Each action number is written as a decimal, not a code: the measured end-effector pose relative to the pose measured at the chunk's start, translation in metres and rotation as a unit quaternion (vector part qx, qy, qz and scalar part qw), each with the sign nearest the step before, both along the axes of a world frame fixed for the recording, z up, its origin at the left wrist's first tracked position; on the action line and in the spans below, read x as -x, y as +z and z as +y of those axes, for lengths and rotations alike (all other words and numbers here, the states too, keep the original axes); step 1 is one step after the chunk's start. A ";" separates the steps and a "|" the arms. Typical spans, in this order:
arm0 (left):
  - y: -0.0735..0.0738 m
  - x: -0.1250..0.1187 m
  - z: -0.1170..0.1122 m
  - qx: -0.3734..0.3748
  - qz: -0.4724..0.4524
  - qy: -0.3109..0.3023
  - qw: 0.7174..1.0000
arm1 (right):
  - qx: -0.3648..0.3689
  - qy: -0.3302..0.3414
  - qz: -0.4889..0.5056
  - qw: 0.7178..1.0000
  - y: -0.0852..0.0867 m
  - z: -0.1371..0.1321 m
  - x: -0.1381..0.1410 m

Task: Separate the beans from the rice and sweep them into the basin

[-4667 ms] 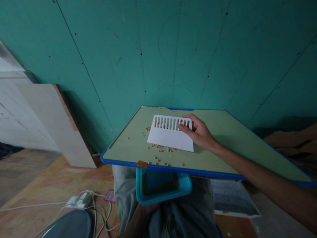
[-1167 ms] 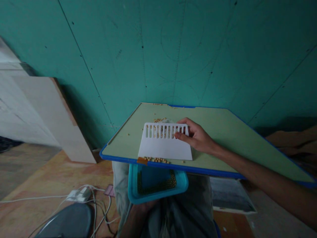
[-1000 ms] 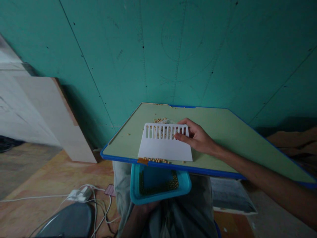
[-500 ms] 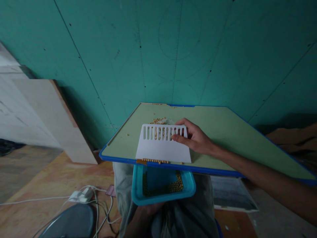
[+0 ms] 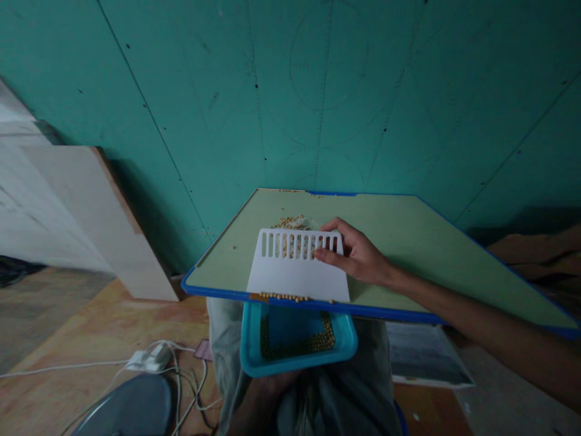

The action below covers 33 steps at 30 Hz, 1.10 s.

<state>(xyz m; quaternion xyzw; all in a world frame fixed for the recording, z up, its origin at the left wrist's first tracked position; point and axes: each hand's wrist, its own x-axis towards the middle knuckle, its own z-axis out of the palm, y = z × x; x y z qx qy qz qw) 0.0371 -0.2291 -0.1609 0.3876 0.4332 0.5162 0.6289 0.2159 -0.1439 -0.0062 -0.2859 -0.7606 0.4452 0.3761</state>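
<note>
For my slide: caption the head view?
Right hand holds white scraper behind beans at table edge.

A teal panelled wall [image 5: 290,91], a pale wooden board [image 5: 113,230] leaned against it and white cables [image 5: 154,360] on the floor are seen.

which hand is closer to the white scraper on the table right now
Right. The right hand holds the white scraper by its slotted top edge. The left hand is below the table edge, under the blue tray, apart from the scraper.
</note>
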 end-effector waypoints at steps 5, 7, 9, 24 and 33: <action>-0.019 0.018 -0.044 0.015 0.065 0.010 0.998 | -0.004 0.004 0.001 1.000 0.000 0.000 0.000; -0.030 0.028 -0.066 0.016 0.094 0.009 0.995 | -0.006 0.009 0.004 1.000 -0.001 0.000 0.000; -0.037 0.033 -0.077 0.011 0.101 0.008 0.995 | -0.007 0.009 0.001 1.000 -0.001 0.000 0.000; -0.070 0.029 -0.016 0.035 -0.107 -0.072 0.991 | -0.060 -0.048 -0.019 0.997 -0.006 0.008 0.001; -0.103 0.047 -0.015 0.045 0.070 -0.063 0.995 | -0.133 -0.135 -0.048 0.981 -0.008 0.024 -0.008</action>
